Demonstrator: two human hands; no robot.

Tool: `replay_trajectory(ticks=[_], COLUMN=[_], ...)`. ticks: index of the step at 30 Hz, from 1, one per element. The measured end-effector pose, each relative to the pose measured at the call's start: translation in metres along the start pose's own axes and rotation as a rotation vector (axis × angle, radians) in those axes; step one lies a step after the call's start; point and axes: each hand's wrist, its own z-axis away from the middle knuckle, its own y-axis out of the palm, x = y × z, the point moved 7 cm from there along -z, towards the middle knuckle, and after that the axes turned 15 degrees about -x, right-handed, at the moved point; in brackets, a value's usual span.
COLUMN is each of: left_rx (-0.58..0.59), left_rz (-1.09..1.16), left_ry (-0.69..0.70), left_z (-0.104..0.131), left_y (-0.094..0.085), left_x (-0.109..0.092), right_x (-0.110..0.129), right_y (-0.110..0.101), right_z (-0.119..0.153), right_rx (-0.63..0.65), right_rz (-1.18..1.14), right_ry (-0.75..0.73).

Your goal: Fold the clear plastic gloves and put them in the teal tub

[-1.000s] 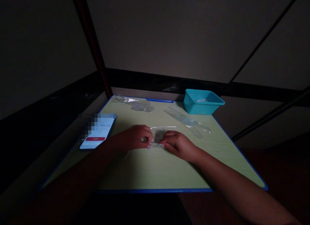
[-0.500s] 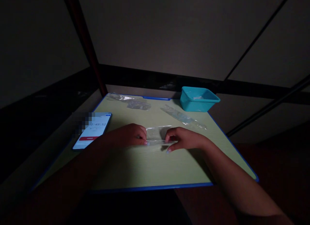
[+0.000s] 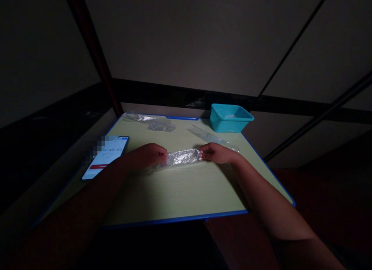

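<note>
- Gripping a clear plastic bag by opposite ends, pinched in left hand and right hand.
- Holding it over the desk, in front and left of the teal basket.
- Could tear or slip loose if tugged unevenly.
- Stretching lengthwise side to side, slanting slightly towards the basket.

Dim walls, dark reddish floor
</note>
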Motion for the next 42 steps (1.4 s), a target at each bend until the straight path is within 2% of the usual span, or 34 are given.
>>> replay_trajectory(ticks=[7,11,16,31,42], left_rx=[-0.123,-0.18,-0.223,-0.282,-0.324], left_rz=[-0.084,-0.13,-0.185,-0.249,-0.292], left_ry=[0.023,0.082,0.071,0.075,0.129], left_z=[-0.0023,-0.0032,-0.0037,-0.0069,-0.0092], left_y=[-0.0041,-0.0034,0.0003,-0.0003,0.0009], left_x=[0.0032,0.0007,0.0004,0.0061,0.0082], right_x=[-0.0071,-0.0086,-0.0038,-0.0035,-0.0038], right_y=[0.0007,-0.0059,-0.0085,-0.0054,-0.0045], right_z=[-0.0076,-0.0094,-0.0091,-0.0039,-0.0061], right_rx=[-0.177,-0.322,-0.387,-0.363,-0.383], right_rz=[0.034,0.249,0.518,0.757,0.814], right_ry=[0.032,0.111,0.203,0.342,0.334])
